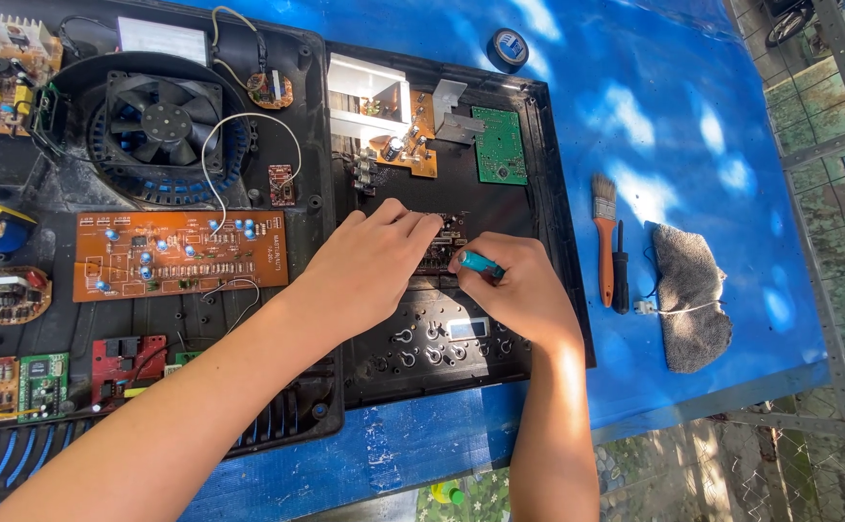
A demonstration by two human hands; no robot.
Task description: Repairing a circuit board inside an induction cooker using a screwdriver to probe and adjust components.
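**Board Held Steady for Tool Work**

The black housing (548, 242) lies flat on the blue table (674, 116), giving both hands support. The left hand (374, 261) curls narrow, fingertips pinning the small board (447, 242) just beyond them. The right hand (519, 290) grips a teal tool (480, 262), tip pointing left at that board.

Small pale rectangular display window (467, 329) just beside right wrist
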